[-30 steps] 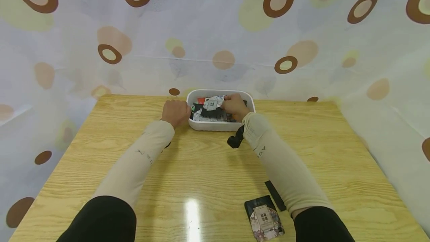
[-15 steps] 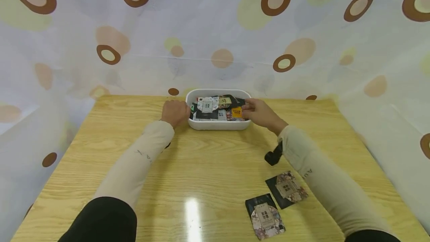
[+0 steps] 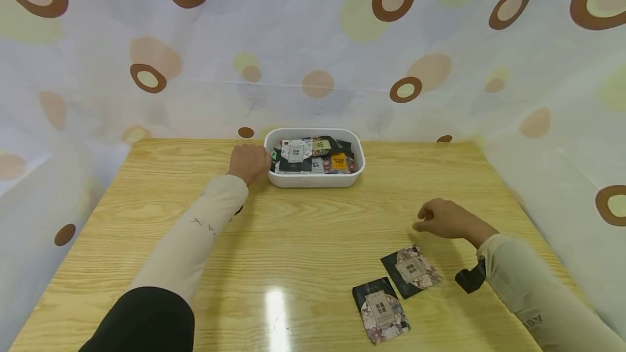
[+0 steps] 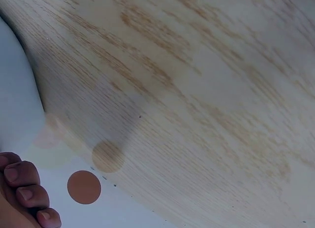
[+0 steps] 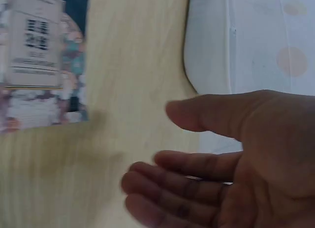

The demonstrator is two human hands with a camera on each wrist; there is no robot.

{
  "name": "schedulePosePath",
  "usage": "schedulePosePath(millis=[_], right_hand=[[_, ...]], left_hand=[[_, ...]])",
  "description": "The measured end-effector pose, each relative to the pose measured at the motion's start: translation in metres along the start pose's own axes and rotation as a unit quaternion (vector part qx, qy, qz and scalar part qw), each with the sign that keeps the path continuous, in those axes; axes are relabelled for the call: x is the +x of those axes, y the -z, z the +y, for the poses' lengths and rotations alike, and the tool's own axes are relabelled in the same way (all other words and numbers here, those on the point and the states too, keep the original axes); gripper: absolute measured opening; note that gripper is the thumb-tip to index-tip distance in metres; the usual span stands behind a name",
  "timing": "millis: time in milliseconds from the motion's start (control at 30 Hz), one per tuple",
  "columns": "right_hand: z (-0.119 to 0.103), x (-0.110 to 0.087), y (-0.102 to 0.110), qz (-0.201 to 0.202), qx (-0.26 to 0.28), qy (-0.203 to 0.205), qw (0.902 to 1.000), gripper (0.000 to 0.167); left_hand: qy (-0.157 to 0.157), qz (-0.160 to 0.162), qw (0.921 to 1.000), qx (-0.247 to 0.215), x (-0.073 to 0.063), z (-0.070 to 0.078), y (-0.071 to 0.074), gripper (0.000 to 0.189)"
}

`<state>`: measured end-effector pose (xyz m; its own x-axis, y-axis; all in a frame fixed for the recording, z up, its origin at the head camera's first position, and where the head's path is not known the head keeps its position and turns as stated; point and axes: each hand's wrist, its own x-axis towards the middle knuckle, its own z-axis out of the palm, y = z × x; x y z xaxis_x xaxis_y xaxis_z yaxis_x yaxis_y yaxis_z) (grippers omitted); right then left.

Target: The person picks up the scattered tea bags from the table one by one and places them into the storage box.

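Observation:
At the far end of the table, a white plastic bin (image 3: 313, 180) holds several flat packets (image 3: 296, 152), some black, some patterned. My left hand (image 3: 250, 163) grips the bin's left end with curled fingers; its thumb is hidden. In the left wrist view the curled fingers (image 4: 33, 188) lie against the bin's wall (image 4: 17, 90). Nearer me on the right, my right hand (image 3: 447, 219) hovers over the table, fingers loosely bent, holding nothing. Just below it lie a black floral sachet (image 3: 412, 270) and, nearer still, a second similar sachet (image 3: 381, 310), corners almost touching.
The wooden table (image 3: 303, 221) reaches back to a hanging cloth (image 3: 318, 42) with printed ovals, which also stands along both sides. A dark wrist device (image 3: 470, 277) hangs from my right sleeve.
My right hand has left the bin and moved right and toward me. The second sachet, mostly hidden under my arm earlier, now shows fully. My left hand stays at the bin.

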<state>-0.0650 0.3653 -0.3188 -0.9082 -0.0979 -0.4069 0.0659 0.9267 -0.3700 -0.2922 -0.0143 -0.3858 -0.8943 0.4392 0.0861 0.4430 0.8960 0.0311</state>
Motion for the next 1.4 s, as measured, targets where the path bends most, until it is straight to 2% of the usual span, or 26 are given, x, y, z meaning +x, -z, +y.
schedulePosePath(millis=[100, 200, 267, 400, 533, 700, 800, 967, 1067, 1167, 1267, 1400], right_hand=[[0.001, -0.011, -0.016, -0.016, 0.0, -0.027, 0.9995, 0.051], [0.001, -0.019, -0.033, -0.018, 0.001, -0.058, 0.9981, 0.068], [0.002, -0.024, -0.042, -0.007, 0.001, -0.065, 0.9978, 0.079], [0.004, -0.027, -0.054, 0.015, 0.035, -0.072, 0.9967, 0.084], [0.005, -0.027, -0.059, 0.025, 0.056, -0.068, 0.9958, 0.078], [0.006, -0.026, -0.062, 0.041, 0.043, -0.054, 0.9968, 0.052], [0.008, -0.025, -0.063, 0.046, 0.037, -0.046, 0.9972, 0.045], [0.011, -0.023, -0.058, 0.042, 0.07, -0.034, 0.9961, 0.037], [0.012, -0.021, -0.05, 0.027, 0.132, -0.026, 0.9905, 0.028], [0.009, -0.016, -0.038, 0.016, 0.202, -0.011, 0.9791, 0.023], [0.001, -0.009, -0.021, 0.03, 0.23, 0.005, 0.9726, 0.028], [-0.016, 0.009, 0.003, 0.084, 0.253, 0.007, 0.964, 0.038]], left_hand=[[0.0, -0.001, 1.0, -0.002, 0.0, -0.001, 0.0, 0.047], [-0.002, -0.001, 1.0, -0.001, 0.0, -0.002, 0.0, 0.047], [0.0, 0.004, 1.0, 0.0, 0.001, -0.004, 0.0, 0.046], [0.004, 0.013, 0.9999, -0.002, 0.001, -0.005, 0.002, 0.046], [0.005, 0.004, 1.0, -0.007, -0.001, -0.004, 0.004, 0.045], [0.003, -0.004, 1.0, -0.008, -0.003, -0.004, 0.005, 0.046], [-0.001, 0.003, 1.0, -0.009, -0.003, -0.004, 0.005, 0.046], [-0.002, 0.006, 1.0, -0.007, -0.002, -0.003, 0.005, 0.046], [0.0, -0.004, 1.0, -0.006, -0.002, -0.003, 0.005, 0.047], [-0.001, -0.014, 0.9999, -0.006, -0.002, -0.001, 0.005, 0.047], [0.0, -0.018, 0.9998, -0.009, -0.003, 0.0, 0.005, 0.047], [0.002, -0.014, 0.9998, -0.014, -0.003, 0.001, 0.006, 0.047]])
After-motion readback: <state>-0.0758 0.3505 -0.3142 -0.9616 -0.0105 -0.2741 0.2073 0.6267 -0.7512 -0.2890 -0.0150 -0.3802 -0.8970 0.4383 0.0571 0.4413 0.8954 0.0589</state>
